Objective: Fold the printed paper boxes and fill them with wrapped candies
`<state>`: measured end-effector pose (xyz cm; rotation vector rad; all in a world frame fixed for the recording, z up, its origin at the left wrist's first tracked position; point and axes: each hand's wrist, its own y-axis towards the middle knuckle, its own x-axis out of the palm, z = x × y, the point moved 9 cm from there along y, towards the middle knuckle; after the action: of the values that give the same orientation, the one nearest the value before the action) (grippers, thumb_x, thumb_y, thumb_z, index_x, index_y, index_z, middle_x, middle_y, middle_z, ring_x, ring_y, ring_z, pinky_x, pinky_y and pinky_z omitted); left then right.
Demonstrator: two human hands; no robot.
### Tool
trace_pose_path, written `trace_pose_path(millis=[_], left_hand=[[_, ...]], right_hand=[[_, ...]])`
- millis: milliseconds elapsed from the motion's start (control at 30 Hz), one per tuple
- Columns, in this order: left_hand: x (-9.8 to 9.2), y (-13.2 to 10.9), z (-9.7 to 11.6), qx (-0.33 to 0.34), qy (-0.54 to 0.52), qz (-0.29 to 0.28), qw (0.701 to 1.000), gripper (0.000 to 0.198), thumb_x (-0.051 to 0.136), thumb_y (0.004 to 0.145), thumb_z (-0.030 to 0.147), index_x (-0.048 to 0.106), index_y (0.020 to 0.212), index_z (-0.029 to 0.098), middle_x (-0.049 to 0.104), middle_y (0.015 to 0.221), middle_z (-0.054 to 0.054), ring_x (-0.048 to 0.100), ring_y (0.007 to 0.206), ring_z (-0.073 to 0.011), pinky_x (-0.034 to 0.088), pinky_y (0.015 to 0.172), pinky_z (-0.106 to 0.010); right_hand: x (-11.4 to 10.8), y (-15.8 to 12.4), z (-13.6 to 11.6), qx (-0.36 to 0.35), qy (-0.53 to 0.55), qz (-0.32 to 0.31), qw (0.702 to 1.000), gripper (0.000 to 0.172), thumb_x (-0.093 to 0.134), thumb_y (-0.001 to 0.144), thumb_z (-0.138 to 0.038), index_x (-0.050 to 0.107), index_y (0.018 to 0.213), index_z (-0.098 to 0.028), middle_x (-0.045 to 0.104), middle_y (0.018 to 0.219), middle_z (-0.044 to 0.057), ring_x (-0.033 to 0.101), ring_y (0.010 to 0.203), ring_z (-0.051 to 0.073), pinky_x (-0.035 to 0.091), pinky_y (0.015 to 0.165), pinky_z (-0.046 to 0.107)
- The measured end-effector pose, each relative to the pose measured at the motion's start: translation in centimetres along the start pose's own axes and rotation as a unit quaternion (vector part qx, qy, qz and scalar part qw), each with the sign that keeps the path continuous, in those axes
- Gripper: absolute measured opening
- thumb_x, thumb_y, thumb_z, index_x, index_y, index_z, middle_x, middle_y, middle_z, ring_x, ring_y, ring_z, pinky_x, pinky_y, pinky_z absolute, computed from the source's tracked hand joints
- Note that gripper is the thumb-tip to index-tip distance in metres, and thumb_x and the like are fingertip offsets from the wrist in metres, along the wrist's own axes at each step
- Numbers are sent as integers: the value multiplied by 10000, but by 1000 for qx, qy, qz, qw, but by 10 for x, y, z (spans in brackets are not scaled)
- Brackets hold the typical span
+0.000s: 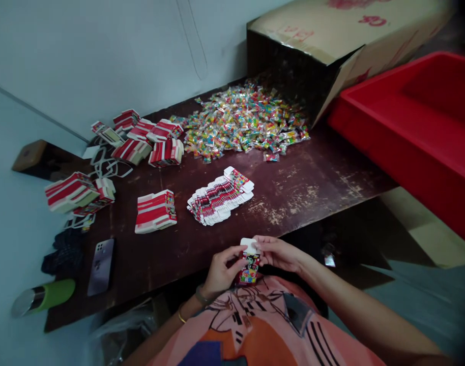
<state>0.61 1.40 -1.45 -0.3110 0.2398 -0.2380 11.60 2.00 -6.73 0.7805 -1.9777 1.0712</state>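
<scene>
Close to my body, just off the table's front edge, I hold a small printed carton with a colourful front and a white flap at its top. My left hand grips its left side, thumb on the front. The fingers of my right hand pinch it near the white flap on the right. Whether anything is inside the carton cannot be seen. Beyond my hands lies a fanned row of flat red-and-white cartons. To its left sits a neat stack of flat cartons.
A heap of small wrapped candies spills from a cardboard box at the back. At right stands a red tray. Bundles of cartons, a phone and a green bottle lie on the table's left.
</scene>
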Motion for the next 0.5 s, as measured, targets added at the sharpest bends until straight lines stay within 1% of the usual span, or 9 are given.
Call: trace_pose_path(millis=[100,167,200,267,300,333,400,433,500], left_hand=[[0,-3,9,0,-19,18,1000,279,532,863,348,698,941,138,694,852,-63,620,812,-184,467,761,-269],[1,-3,6,-28,-94,39,994,308,584,826,316,628,1089,163,677,851,-42,611,809,-176,462,770,-271],[4,-3,2,-56,-152,42,986,418,622,790,284,553,1191,186,668,867,-29,611,807,-172,463,771,-275],[18,-1,-11,-132,-281,24,950,623,643,733,231,406,1308,223,656,906,-19,618,790,-171,476,755,-294],[25,-1,-16,-167,-334,10,928,653,632,715,215,382,1318,223,655,923,-24,624,783,-175,482,748,-307],[31,0,-19,-193,-372,-1,908,642,616,702,200,395,1305,213,656,936,-33,629,781,-180,487,745,-319],[35,1,-21,-218,-407,-13,887,577,590,686,176,463,1249,179,663,926,-49,636,756,-184,491,734,-329],[36,1,-21,-219,-413,-19,884,542,587,685,169,497,1219,166,668,917,-54,638,747,-184,492,732,-330],[36,0,-19,-214,-426,-41,878,489,589,704,186,539,1190,156,674,927,-67,647,759,-193,494,738,-339]], right_hand=[[10,2,-1,39,-52,-6,998,297,782,697,-213,599,915,-129,627,752,-12,590,556,49,511,511,135],[18,3,-3,59,-110,-6,992,367,813,643,-226,602,932,-144,619,739,-26,575,542,57,496,481,147],[20,4,-7,52,-151,1,987,389,823,624,-246,608,934,-150,615,734,-29,568,539,64,488,470,156],[25,4,-22,-5,-253,25,967,356,815,630,-307,637,895,-149,607,737,-22,558,556,79,471,466,173],[29,3,-31,-50,-307,41,950,301,786,667,-346,655,845,-142,599,738,-14,553,573,84,460,477,178],[32,1,-40,-94,-356,54,928,268,735,726,-386,669,783,-133,587,728,-7,543,581,84,444,486,182],[38,-3,-48,-155,-426,73,888,372,603,838,-444,677,666,-122,559,685,2,515,570,80,407,492,189],[39,-3,-48,-163,-441,75,879,418,564,863,-459,682,647,-121,551,673,4,504,554,79,395,487,195],[37,-2,-42,-148,-443,69,882,416,561,861,-481,713,706,-126,560,682,5,488,507,75,386,465,208]])
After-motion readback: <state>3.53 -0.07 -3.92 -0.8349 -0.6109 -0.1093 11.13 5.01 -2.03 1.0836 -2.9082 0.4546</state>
